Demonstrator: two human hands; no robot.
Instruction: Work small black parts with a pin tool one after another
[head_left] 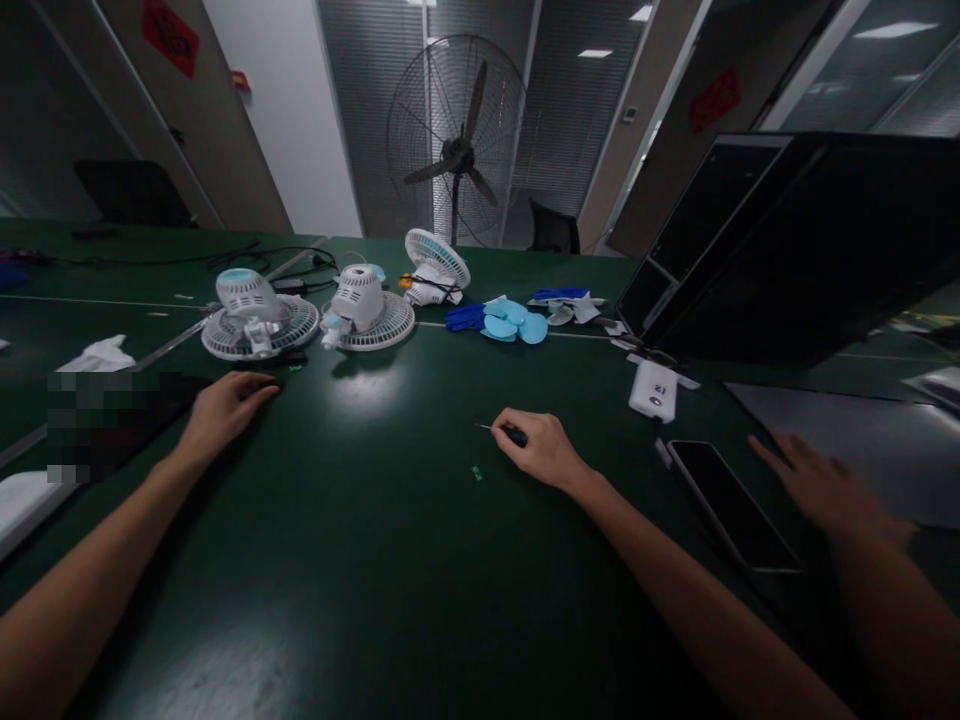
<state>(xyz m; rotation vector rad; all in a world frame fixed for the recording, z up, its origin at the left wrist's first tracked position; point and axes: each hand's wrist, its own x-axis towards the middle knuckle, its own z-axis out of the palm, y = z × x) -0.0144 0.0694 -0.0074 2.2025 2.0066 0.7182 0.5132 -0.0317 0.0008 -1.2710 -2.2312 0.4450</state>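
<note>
My right hand (pixel 541 447) is closed in a pinch around a small screwdriver (pixel 517 437). Its thin shaft points left, just above the dark green table. A small green piece (pixel 477 473) lies below the shaft, apart from it. On the left, my left hand (pixel 229 405) rests on the table with loosely bent fingers and nothing visible in it. Just beyond its fingertips lies a white fan head (pixel 259 318), grille down. A second white fan head (pixel 367 310) lies to the right of that one. Another green piece (pixel 295 367) lies near my left fingertips.
Farther back are a third small fan (pixel 435 265), light-blue fan blades (pixel 514 322) and blue gloves (pixel 465 317). On the right are a white device (pixel 652 391), a phone (pixel 731 505), a large black monitor (pixel 810 250) and another person's blurred hand (pixel 825 485). A large standing fan (pixel 456 150) is behind the table.
</note>
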